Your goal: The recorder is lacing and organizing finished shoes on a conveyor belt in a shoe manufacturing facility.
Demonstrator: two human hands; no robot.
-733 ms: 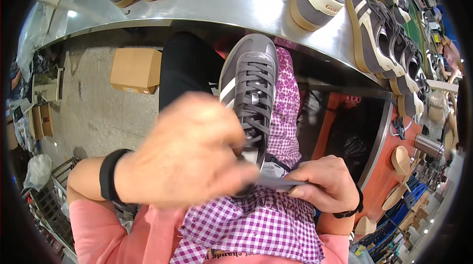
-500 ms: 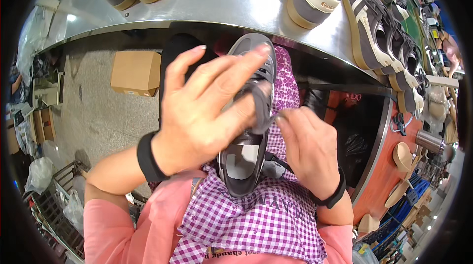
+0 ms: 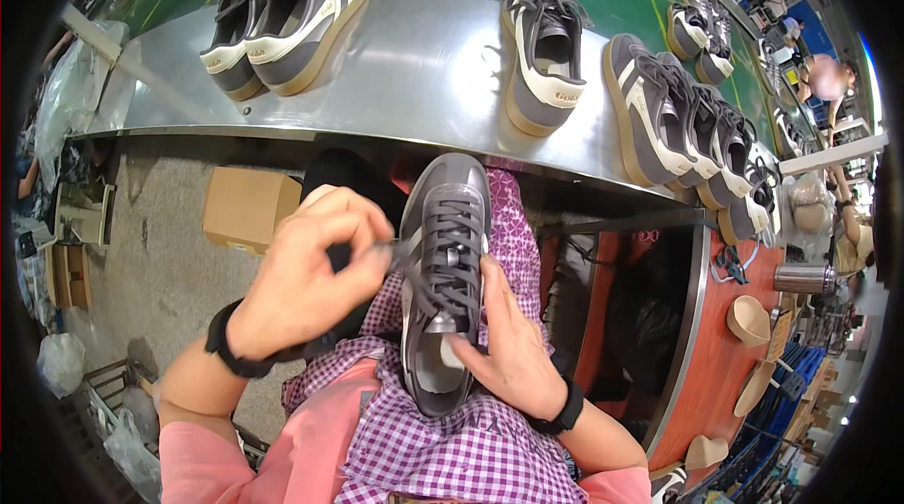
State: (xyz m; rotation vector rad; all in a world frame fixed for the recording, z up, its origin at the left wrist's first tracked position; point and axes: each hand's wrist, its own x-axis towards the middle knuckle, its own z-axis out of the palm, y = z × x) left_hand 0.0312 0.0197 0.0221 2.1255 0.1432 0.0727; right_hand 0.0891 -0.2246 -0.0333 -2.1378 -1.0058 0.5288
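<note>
A dark grey sneaker (image 3: 459, 186) lies on my lap over a purple checked apron (image 3: 452, 466), its toe pointing away from me. Dark laces (image 3: 450, 233) cross its front, and their loose part hangs by the left side of the opening. My left hand (image 3: 315, 269) is raised just left of the shoe, thumb and fingertips pinched on a lace end, slightly blurred. On the other side my right hand (image 3: 516, 353) grips the shoe's right wall, with the thumb at the collar over the pale insole and the fingers along the outside.
A metal ledge (image 3: 424, 62) runs ahead of my knees beside a green surface. On it stand a single sneaker (image 3: 546, 57), a pair (image 3: 292, 29) at left and a row (image 3: 650, 113) at right. A cardboard box (image 3: 247, 208) sits on the floor; a reddish wooden table (image 3: 725, 353) is at right.
My left hand has drawn back left from over the shoe with the lace. My right hand went from pinching a lace to holding the shoe's side. The view has tilted up.
</note>
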